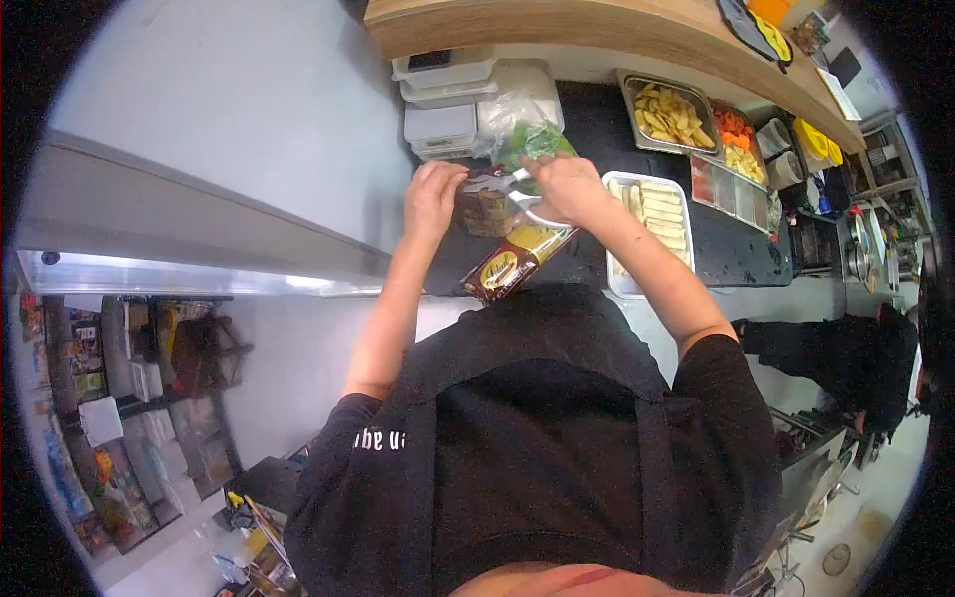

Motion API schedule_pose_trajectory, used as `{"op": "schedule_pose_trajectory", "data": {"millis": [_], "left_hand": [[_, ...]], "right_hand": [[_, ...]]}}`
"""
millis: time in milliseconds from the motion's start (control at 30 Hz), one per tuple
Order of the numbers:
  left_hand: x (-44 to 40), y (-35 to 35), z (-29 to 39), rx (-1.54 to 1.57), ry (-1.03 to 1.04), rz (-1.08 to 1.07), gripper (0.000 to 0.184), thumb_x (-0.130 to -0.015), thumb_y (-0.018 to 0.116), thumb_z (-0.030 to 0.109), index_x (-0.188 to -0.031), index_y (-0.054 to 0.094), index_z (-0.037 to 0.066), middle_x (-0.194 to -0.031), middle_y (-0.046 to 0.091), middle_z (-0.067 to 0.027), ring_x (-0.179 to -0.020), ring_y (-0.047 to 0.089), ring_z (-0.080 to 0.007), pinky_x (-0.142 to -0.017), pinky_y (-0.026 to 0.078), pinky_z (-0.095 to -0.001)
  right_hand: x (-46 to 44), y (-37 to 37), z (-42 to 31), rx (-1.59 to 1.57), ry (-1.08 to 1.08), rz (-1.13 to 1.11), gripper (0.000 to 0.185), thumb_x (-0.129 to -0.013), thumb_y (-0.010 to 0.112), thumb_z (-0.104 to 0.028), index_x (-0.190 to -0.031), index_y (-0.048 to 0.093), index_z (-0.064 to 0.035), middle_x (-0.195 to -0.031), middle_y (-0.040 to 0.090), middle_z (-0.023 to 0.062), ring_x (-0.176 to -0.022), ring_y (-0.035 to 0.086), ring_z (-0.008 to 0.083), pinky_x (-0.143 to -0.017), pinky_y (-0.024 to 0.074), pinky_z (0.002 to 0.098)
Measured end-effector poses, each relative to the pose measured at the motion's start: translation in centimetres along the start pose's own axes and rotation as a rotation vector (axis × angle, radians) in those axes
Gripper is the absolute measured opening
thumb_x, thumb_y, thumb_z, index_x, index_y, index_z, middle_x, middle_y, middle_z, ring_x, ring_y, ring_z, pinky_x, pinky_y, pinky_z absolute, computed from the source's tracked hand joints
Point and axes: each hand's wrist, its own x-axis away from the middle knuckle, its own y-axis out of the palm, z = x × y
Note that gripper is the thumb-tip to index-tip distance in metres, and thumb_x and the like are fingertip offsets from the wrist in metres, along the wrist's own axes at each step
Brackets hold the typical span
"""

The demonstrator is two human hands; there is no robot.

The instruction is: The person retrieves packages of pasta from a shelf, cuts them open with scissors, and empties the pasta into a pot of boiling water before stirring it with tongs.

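Observation:
My right hand [565,187] is closed round the white handles of a pair of scissors [524,201], whose blades point left toward my left hand [435,196]. The left hand pinches the dark top edge of a package [485,212] near the blade tips. Below the scissors a brown and yellow packet [514,265] lies slanted on the dark counter. Behind my hands sits a clear plastic bag with something green [537,145]. To the right of my right hand is a white tray [614,282] of pale rolled pieces.
Stacked white lidded containers [441,126] stand at the back left, under a wooden shelf [597,30]. Metal pans [649,145] of cut food and small containers line the back right. A wall borders the left side. Another person in dark clothes [846,363] is at the far right.

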Motion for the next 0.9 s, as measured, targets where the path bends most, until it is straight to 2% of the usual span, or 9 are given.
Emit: {"op": "schedule_pose_trajectory", "data": {"millis": [233, 367, 433, 500, 567, 600, 667, 700, 900], "left_hand": [[-1.0, -1.3, 0.2, -0.065, 0.118, -0.198, 0.009, -0.079, 0.063, 0.004, -0.087, 0.066, 0.004, -0.083, 0.062, -0.0093, -0.080, 0.060, -0.0267, -0.071, 0.048, -0.0345], [-1.1, -1.5, 0.6, -0.075, 0.133, -0.157, 0.009, -0.075, 0.065, 0.003, -0.084, 0.066, 0.004, -0.083, 0.061, -0.0089, -0.081, 0.058, -0.0288, -0.071, 0.047, -0.0372], [-1.1, -1.6, 0.8, -0.086, 0.120, -0.144, 0.008, -0.076, 0.065, 0.002, -0.083, 0.066, 0.004, -0.084, 0.061, -0.0098, -0.081, 0.058, -0.0293, -0.072, 0.047, -0.0369], [-0.8, -1.3, 0.8, -0.098, 0.108, -0.123, 0.007, -0.076, 0.064, 0.002, -0.083, 0.065, 0.003, -0.084, 0.060, -0.0108, -0.081, 0.058, -0.0299, -0.073, 0.047, -0.0366], [0.7, -0.4, -0.5, -0.212, 0.040, 0.321, 0.010, -0.086, 0.057, 0.005, -0.095, 0.060, 0.002, -0.088, 0.060, -0.0106, -0.086, 0.058, -0.0253, -0.077, 0.046, -0.0353], [2.0, 0.7, -1.6, -0.218, 0.037, 0.323, 0.010, -0.086, 0.057, 0.005, -0.095, 0.060, 0.002, -0.088, 0.060, -0.0106, -0.086, 0.058, -0.0253, -0.077, 0.046, -0.0353], [4.7, 4.5, -3.5, 0.397, -0.694, 0.586, 0.017, -0.095, 0.046, 0.011, -0.108, 0.051, 0.001, -0.094, 0.058, -0.0092, -0.090, 0.055, -0.0190, -0.080, 0.043, -0.0331], [5.3, 5.6, -3.5, 0.771, -0.711, 0.548, 0.023, -0.098, 0.039, 0.017, -0.114, 0.043, 0.000, -0.097, 0.055, -0.0075, -0.092, 0.051, -0.0153, -0.082, 0.042, -0.0313], [5.2, 8.0, -5.7, 0.554, -0.713, 0.443, 0.023, -0.099, 0.039, 0.019, -0.110, 0.044, 0.001, -0.097, 0.053, -0.0087, -0.087, 0.051, -0.0154, -0.077, 0.043, -0.0294]], "right_hand": [[-0.8, 1.3, 0.6, -0.063, -0.090, 0.089, 0.071, -0.062, 0.071, -0.059, -0.108, 0.063, -0.0042, -0.073, 0.064, 0.0205, -0.073, 0.065, 0.0349, -0.068, 0.0516, 0.0424], [-1.1, 2.6, 1.0, -0.101, -0.119, 0.161, 0.065, -0.064, 0.071, -0.057, -0.102, 0.064, -0.0049, -0.070, 0.063, 0.0216, -0.072, 0.065, 0.0357, -0.067, 0.0512, 0.0433], [-1.2, 2.8, 1.1, -0.049, -0.102, 0.128, 0.055, -0.065, 0.069, -0.058, -0.082, 0.066, -0.0059, -0.072, 0.064, 0.0175, -0.073, 0.065, 0.0333, -0.067, 0.0522, 0.0418], [-1.5, 3.0, 1.1, -0.103, -0.034, 0.067, 0.055, -0.066, 0.070, -0.056, -0.088, 0.065, -0.0065, -0.076, 0.064, 0.0189, -0.075, 0.065, 0.0337, -0.069, 0.0520, 0.0424], [-1.6, 3.4, 0.6, -0.155, 0.023, -0.002, 0.055, -0.066, 0.071, -0.055, -0.093, 0.065, -0.0071, -0.080, 0.065, 0.0204, -0.078, 0.065, 0.0341, -0.071, 0.0518, 0.0430], [-1.6, 4.2, 0.0, -0.309, 0.135, 0.016, 0.058, -0.066, 0.072, -0.053, -0.100, 0.063, -0.0072, -0.086, 0.065, 0.0209, -0.082, 0.065, 0.0356, -0.074, 0.0512, 0.0431], [-2.2, 6.2, -1.0, -0.461, 0.238, 0.035, 0.062, -0.066, 0.073, -0.052, -0.107, 0.061, -0.0074, -0.091, 0.065, 0.0214, -0.086, 0.064, 0.0370, -0.077, 0.0507, 0.0433], [-2.2, 7.6, -1.6, -0.650, 0.254, 0.076, 0.072, -0.064, 0.075, -0.054, -0.115, 0.057, -0.0067, -0.096, 0.065, 0.0207, -0.089, 0.064, 0.0344, -0.078, 0.0503, 0.0400], [-5.1, 13.5, -3.3, -1.163, 0.115, 0.320, 0.073, -0.068, 0.079, -0.038, -0.121, 0.050, 0.0018, -0.105, 0.064, 0.0164, -0.091, 0.064, 0.0249, -0.081, 0.0487, 0.0325]]}}
